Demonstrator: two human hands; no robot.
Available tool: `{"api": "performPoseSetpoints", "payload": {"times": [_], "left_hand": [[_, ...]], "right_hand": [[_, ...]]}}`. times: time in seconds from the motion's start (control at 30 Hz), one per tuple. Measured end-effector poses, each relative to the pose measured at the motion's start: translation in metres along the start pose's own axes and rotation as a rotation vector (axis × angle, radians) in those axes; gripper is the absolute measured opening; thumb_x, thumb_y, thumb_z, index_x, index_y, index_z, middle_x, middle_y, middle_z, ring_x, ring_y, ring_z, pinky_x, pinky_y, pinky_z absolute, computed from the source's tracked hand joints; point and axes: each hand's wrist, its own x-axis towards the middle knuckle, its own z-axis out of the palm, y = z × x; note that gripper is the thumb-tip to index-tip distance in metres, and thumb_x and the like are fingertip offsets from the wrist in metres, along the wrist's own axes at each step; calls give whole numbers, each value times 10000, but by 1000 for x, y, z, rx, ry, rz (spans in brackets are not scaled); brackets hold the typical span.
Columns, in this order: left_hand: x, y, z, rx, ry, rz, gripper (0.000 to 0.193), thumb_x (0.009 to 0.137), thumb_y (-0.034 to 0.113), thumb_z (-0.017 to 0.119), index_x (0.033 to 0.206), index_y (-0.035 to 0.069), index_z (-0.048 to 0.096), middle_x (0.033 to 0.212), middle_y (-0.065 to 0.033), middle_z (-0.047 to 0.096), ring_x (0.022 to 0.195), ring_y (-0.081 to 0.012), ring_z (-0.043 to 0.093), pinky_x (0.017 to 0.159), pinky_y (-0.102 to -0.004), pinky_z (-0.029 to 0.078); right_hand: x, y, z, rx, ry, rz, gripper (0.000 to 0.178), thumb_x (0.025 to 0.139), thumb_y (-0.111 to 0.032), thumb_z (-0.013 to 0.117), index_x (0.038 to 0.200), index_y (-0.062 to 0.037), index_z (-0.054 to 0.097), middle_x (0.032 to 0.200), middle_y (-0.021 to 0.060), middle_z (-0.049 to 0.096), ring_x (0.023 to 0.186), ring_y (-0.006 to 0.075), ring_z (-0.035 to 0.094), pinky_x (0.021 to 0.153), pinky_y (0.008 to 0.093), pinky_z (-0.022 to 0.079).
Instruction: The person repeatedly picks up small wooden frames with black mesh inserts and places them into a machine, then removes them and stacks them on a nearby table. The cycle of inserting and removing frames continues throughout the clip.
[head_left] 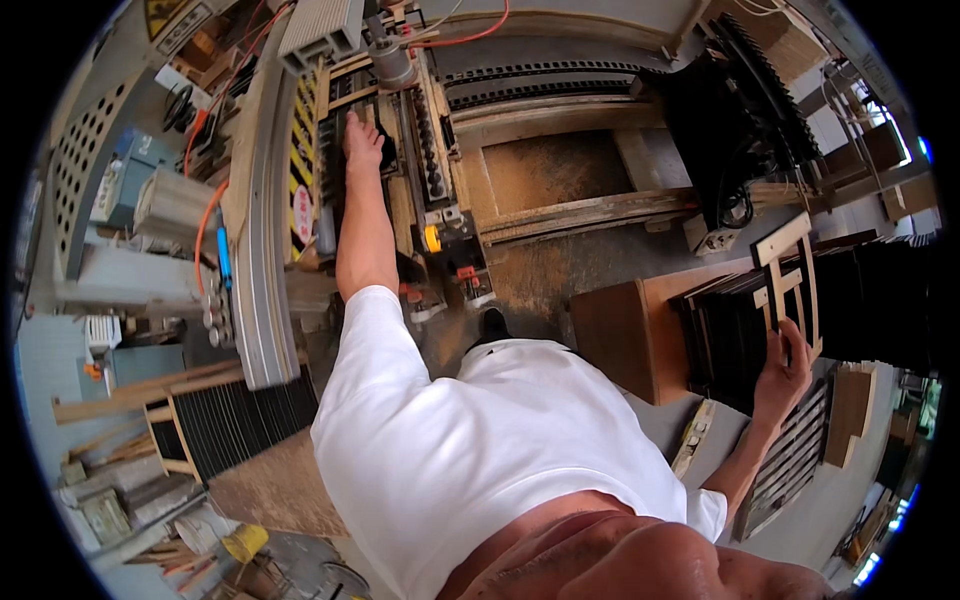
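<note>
My left arm reaches forward into a woodworking machine (437, 150). My left hand (363, 140) is over the dark bed beside its yellow-and-black striped edge, fingers apart, with nothing visible in them. Whether the fingertips touch the bed I cannot tell. Out to the right, my right hand (785, 365) is closed on the near end of a light wooden frame with crossbars (783, 240). That frame is tilted above a stack of black-faced pieces (725, 345), beside a brown box (655, 340).
A long metal rail (262, 300) runs along the machine's left side. Black panels (250, 425) stand in a row at the lower left. Chain conveyors (545, 72) lie ahead, with a black machine part (700, 140) at their right. A slatted pallet (790, 460) lies beyond my right forearm.
</note>
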Motion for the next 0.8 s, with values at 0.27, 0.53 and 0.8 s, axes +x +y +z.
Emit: {"api": "performPoseSetpoints", "payload": {"times": [0.27, 0.53, 0.8], "left_hand": [[81, 8, 15, -489, -75, -51, 989, 931, 523, 533, 1501, 80, -141, 1587, -142, -45, 1467, -320, 17, 1216, -463, 66], [20, -5, 6, -544, -273, -34, 435, 943, 319, 589, 1208, 1, 458, 1143, -131, 519, 1194, -328, 468, 1080, -495, 298], [80, -27, -31, -199, -60, -124, 948, 882, 411, 667, 1502, 7, 75, 1431, -208, 341, 1306, -328, 350, 1039, -401, 321]], "right_hand": [[42, -103, 90, 131, -247, -172, 224, 799, 68, 677, 1009, -9, 662, 1035, 126, 665, 907, 232, 636, 748, 296, 524], [86, -178, 222, 253, -487, -517, 186, 760, -4, 704, 939, -37, 669, 969, 96, 688, 894, 290, 625, 772, 363, 515], [85, -241, 287, 416, -609, -773, 201, 757, -39, 704, 956, -56, 685, 991, 80, 694, 908, 284, 626, 797, 372, 513]]}}
